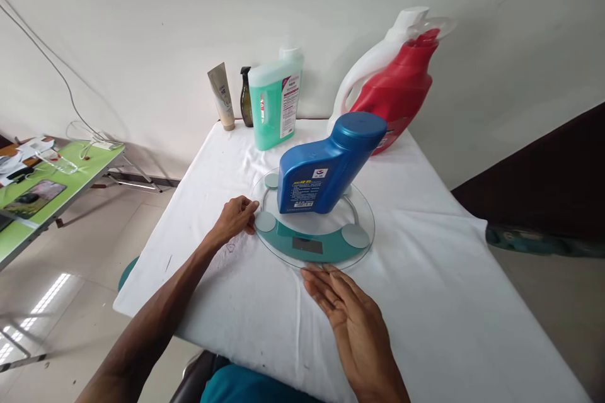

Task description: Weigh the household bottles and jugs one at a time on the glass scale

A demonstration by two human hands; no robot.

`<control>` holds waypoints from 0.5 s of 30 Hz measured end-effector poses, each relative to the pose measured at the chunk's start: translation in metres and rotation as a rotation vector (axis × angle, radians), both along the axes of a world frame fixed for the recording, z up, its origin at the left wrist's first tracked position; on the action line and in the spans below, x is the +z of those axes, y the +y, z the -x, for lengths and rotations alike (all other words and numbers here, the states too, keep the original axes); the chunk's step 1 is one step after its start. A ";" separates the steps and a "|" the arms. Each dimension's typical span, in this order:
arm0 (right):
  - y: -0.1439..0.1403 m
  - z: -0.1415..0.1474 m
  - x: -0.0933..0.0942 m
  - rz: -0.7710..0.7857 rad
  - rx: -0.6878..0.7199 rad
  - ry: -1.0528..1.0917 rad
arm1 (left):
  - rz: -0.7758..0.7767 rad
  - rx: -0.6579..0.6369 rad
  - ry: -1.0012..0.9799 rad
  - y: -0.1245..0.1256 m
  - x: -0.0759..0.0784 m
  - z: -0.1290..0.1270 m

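Note:
A round glass scale (363, 227) lies on the white-clothed table (435, 277), its dark display facing me. A blue plastic bottle (326, 167) stands upright on the scale. My left hand (235, 219) rests at the scale's left rim, fingers curled against the edge near a round metal pad. Flat on the cloth, my right hand (347, 312) has its fingers extended and the fingertips touch the scale's near rim. Neither hand holds anything.
At the table's back stand a beige tube (222, 96), a dark small bottle (246, 97), a green liquid bottle (275, 104), and a red jug (399, 91) beside a white jug (373, 69). A green table (70, 179) with cables and papers stands left.

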State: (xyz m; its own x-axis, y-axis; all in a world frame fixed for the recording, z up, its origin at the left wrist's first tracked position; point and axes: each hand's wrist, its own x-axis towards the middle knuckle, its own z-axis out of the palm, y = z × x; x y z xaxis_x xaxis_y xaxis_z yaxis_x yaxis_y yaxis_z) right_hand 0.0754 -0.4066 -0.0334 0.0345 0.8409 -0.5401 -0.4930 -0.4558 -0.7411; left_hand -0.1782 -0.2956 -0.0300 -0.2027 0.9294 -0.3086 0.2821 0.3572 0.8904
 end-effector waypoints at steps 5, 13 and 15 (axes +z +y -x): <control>0.000 0.017 0.001 0.036 -0.008 0.083 | 0.015 -0.047 -0.023 0.005 -0.007 0.002; 0.002 0.030 -0.003 0.040 -0.040 0.146 | -0.737 0.055 0.325 -0.003 0.032 -0.021; 0.003 0.034 -0.004 0.048 -0.072 0.163 | -0.833 -0.032 0.227 0.002 0.049 -0.037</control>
